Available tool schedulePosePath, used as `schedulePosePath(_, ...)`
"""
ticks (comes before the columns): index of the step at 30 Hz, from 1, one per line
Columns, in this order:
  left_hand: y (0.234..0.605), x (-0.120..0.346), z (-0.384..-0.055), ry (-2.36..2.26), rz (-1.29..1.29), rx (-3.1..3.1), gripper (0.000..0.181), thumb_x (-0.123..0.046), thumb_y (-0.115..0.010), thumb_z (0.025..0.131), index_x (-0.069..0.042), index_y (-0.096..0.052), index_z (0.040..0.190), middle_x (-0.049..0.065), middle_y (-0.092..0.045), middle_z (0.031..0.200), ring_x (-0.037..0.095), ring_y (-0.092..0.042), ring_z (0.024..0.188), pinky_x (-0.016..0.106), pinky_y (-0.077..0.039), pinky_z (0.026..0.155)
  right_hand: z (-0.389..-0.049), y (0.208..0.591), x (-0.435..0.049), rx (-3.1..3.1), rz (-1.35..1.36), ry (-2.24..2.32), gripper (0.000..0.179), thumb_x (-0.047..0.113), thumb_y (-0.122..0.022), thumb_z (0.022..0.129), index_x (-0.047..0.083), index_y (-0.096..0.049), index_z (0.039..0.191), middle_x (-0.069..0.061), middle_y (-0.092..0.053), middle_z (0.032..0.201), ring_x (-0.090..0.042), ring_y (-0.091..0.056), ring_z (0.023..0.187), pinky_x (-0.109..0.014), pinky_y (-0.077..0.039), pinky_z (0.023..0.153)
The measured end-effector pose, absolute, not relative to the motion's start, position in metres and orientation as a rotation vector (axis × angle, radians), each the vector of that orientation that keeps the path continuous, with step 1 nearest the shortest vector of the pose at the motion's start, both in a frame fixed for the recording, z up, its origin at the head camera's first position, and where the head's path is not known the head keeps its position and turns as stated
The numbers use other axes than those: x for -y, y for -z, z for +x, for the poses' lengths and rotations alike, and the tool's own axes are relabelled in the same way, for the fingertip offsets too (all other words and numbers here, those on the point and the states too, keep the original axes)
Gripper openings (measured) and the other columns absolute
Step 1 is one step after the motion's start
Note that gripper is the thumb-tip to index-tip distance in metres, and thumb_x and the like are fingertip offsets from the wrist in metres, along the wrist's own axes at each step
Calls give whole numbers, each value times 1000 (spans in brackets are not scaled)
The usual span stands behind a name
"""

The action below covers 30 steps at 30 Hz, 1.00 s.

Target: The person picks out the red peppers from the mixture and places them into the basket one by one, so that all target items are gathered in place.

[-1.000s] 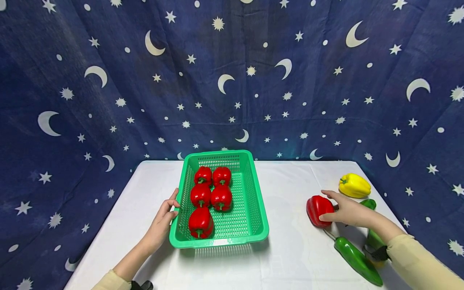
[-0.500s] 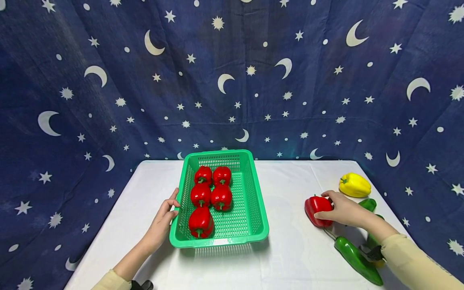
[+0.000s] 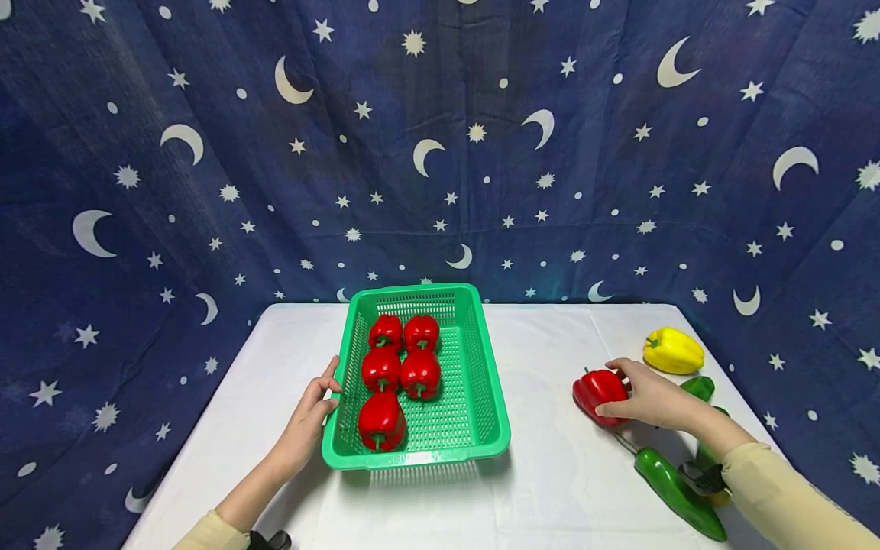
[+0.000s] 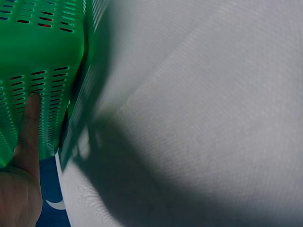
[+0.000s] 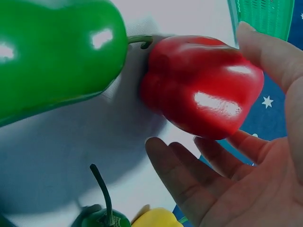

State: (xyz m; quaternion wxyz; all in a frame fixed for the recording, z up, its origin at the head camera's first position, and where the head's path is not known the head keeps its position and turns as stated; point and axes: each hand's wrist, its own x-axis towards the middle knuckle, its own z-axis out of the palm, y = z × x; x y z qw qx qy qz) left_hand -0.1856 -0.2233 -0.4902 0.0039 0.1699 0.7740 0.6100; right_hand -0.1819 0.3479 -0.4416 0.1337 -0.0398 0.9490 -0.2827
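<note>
A red bell pepper (image 3: pixel 596 393) sits at the right of the table, its stem end turned up toward the back left. My right hand (image 3: pixel 649 397) holds it from the right, thumb on the near side and fingers behind. The right wrist view shows the thumb on the pepper (image 5: pixel 199 85) and the bent fingers along its other side. My left hand (image 3: pixel 302 420) rests against the left side of the green basket (image 3: pixel 457 458), fingertips at the rim. One straight finger (image 4: pixel 31 127) lies on the basket's perforated wall in the left wrist view.
Several red bell peppers (image 3: pixel 421 374) lie in the basket's left half. A yellow bell pepper (image 3: pixel 674 351) lies behind my right hand. Long green peppers (image 3: pixel 677 493) lie under and in front of my right forearm. A starry blue curtain (image 3: pixel 440 191) hangs behind the white table (image 3: pixel 543 344).
My right hand has closed in on the red bell pepper, which has shifted slightly left and turned so its stem shows. The left hand and basket have stayed still.
</note>
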Motion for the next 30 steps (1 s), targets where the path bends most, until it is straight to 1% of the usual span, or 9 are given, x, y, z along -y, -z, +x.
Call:
schedulePosePath(4, 491, 224, -186, -1923, 549, -2412, 16, 1, -32, 102, 0, -42, 115, 8, -11, 171, 37, -3, 155, 12, -22, 108, -182, 442, -347, -2742, -132, 833, 97, 36, -91, 72, -8, -41, 142, -25, -58, 127, -39, -59, 110, -49, -58, 80)
schedulePosePath(10, 493, 224, -188, -1943, 562, -2401, 17, 2, -31, 101, 0, -42, 115, 10, -10, 171, 38, -3, 155, 11, -21, 108, -179, 439, -345, -2689, -204, 877, 91, 25, -87, 79, 1, -39, 151, -28, -51, 136, -42, -55, 116, -49, -57, 83)
schedulePosePath(12, 493, 224, -188, -1941, 552, -2403, 17, 3, -31, 101, 0, -42, 115, 10, -10, 171, 38, -3, 155, 12, -21, 109, -179, 438, -344, -2681, -204, 875, 93, 29, -87, 79, 1, -37, 153, -30, -49, 139, -44, -54, 117, -50, -57, 85)
schedulePosePath(15, 492, 223, -187, -1934, 535, -2403, 17, 2, -31, 102, 0, -42, 115, 9, -11, 171, 37, -4, 155, 14, -21, 110, -178, 436, -343, -2706, -186, 850, 97, 41, -85, 81, -3, -35, 152, -34, -46, 140, -49, -53, 119, -52, -57, 84)
schedulePosePath(18, 492, 223, -187, -1928, 528, -2405, 17, 1, -32, 102, 0, -42, 115, 9, -11, 171, 37, -4, 155, 15, -21, 110, -179, 437, -342, -2754, -141, 823, 97, 51, -82, 81, -5, -39, 148, -34, -49, 138, -48, -55, 117, -52, -57, 83)
schedulePosePath(20, 491, 223, -187, -1922, 524, -2408, 17, 1, -32, 102, -1, -42, 115, 9, -11, 171, 37, -4, 155, 15, -21, 110, -180, 437, -342, -2767, -131, 824, 93, 51, -81, 82, -5, -43, 145, -31, -53, 134, -45, -57, 115, -50, -57, 83)
schedulePosePath(24, 491, 223, -186, -1913, 524, -2413, 17, 0, -32, 102, -1, -42, 116, 9, -11, 171, 37, -4, 155, 16, -21, 110, -179, 438, -343, -2743, -190, 860, 81, 41, -82, 84, -3, -46, 143, -28, -56, 132, -43, -57, 114, -51, -56, 85)
schedulePosePath(27, 492, 223, -186, -1921, 527, -2410, 17, 1, -32, 102, 0, -42, 115, 9, -11, 171, 37, -3, 155, 17, -21, 111, -177, 437, -343, -2724, -253, 855, 78, 34, -80, 86, 1, -46, 148, -31, -51, 139, -47, -53, 120, -57, -53, 90)
schedulePosePath(30, 492, 223, -187, -1927, 529, -2410, 17, 1, -32, 102, 0, -42, 115, 9, -11, 171, 36, -3, 155, 17, -20, 111, -176, 436, -341, -2737, -264, 823, 82, 39, -79, 87, 2, -43, 151, -34, -45, 144, -50, -50, 125, -61, -50, 92)
